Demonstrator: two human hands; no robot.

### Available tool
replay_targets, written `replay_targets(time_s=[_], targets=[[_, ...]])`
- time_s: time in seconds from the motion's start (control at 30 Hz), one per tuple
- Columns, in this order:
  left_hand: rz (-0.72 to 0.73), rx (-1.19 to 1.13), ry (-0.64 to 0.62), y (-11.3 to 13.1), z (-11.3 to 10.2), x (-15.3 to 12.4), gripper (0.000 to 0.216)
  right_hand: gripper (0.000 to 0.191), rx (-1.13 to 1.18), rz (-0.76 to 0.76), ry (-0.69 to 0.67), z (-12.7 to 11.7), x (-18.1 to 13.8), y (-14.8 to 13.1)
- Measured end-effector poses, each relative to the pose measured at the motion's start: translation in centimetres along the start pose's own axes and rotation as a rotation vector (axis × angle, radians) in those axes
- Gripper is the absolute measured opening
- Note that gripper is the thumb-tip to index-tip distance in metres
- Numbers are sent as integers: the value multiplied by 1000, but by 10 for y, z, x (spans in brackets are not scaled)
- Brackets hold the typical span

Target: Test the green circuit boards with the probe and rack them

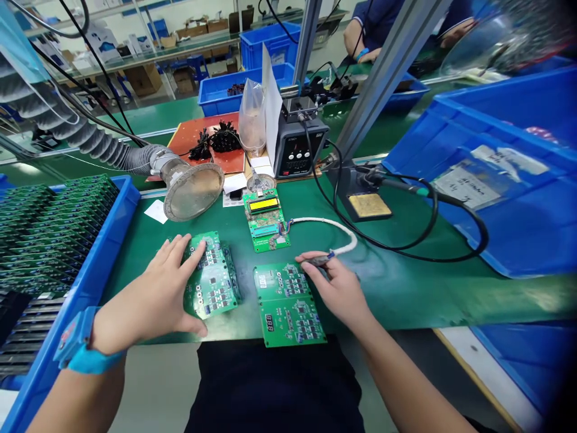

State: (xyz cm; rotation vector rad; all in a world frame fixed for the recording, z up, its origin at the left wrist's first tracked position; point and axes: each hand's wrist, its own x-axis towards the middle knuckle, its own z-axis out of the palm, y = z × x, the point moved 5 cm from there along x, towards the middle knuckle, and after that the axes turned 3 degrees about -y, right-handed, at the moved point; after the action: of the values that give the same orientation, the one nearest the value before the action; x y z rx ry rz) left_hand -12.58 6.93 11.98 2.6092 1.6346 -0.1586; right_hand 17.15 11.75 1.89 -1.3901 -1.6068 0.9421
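My left hand (169, 288) lies with fingers spread over a stack of green circuit boards (216, 279) on the mat. In front of me, a double circuit board (293, 322) with small digit displays lies flat, its near edge at the table's edge. My right hand (340, 288) pinches a dark probe (318, 260) at that board's upper right corner. From the probe, a white sleeved cable (349, 231) curves back to a green programmer board (265, 222) with a lit yellow display. Whether the probe tip touches the board, I cannot tell.
At left stands a blue bin (112, 222) packed with upright boards. A fume hose nozzle (193, 192) hangs behind my left hand. Farther back are a soldering station (300, 147) and an iron stand with sponge (369, 206). Large blue bins (509, 162) stand right; a person (374, 30) sits opposite.
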Motion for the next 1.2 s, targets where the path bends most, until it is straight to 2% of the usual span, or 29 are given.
replay_targets(time_s=[0.03,0.1,0.17,0.2,0.23,0.27,0.3,0.37,0.47,0.53,0.8,1.0,1.2], targets=[[7,-4,16,-1,0,-1,133,23,-13,-2,-2,1,0,0],[16,-14,122,13,-6,-3,131,23,-35,-3,-7,3,0,-1],[48,-51,246,44,-12,-2,115,23,-50,-6,-8,3,-1,-1],[106,-103,256,65,-11,1,98,23,-58,-12,-9,3,-1,-2],[201,-183,235,87,-5,5,76,23,-67,-21,-7,3,-1,-3],[319,-265,163,110,5,9,58,22,-78,-30,-4,3,-1,-4],[400,-335,101,129,17,15,49,21,-92,-41,-2,3,-1,-5],[390,-379,82,148,43,28,46,19,-122,-64,-1,3,-1,-8],[317,-371,87,151,75,43,46,16,-159,-101,-9,4,-1,-11],[307,-376,87,147,84,45,44,15,-164,-115,-13,5,-1,-11],[325,-513,66,141,79,43,20,16,-115,-103,63,7,0,-5],[338,-563,46,139,80,44,20,15,-40,-114,41,7,-1,-4],[316,-568,61,139,80,43,20,13,-119,-115,76,7,-1,-6]])
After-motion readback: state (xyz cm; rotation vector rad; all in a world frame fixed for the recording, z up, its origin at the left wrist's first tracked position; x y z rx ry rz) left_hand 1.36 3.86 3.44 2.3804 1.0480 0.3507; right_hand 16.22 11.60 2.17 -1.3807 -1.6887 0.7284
